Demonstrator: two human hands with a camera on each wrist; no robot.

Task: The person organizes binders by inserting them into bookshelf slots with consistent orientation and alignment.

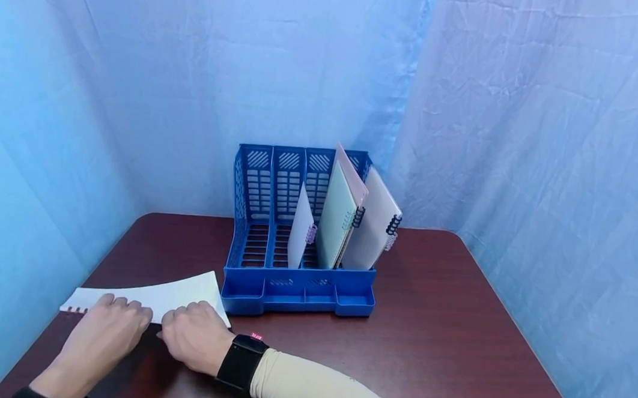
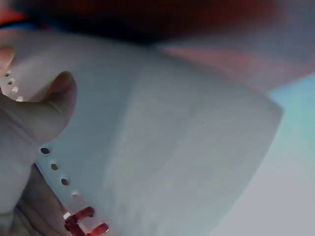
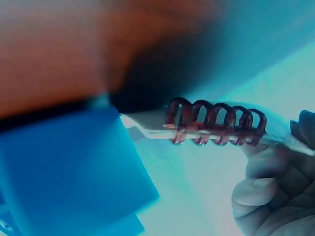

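A white loose-leaf notebook (image 1: 190,288) is held in the air at the table's left, its bound edge toward the person. My left hand (image 1: 111,332) grips that edge; in the left wrist view its thumb (image 2: 61,101) presses on the white page beside a row of punched holes. Red binder rings (image 2: 81,215) show below the hand there. My right hand (image 1: 198,337) grips the same edge farther right, fingers curled round it. In the right wrist view its curled fingers (image 3: 256,191) are beside several red rings (image 3: 206,129).
A blue file rack (image 1: 299,274) stands at the table's back middle, just right of the held notebook. In its right-hand slots lean a small white notebook (image 1: 299,228), a green one (image 1: 335,218), a pink one (image 1: 354,177) and a white one (image 1: 372,226). Curtains (image 1: 326,61) surround the table.
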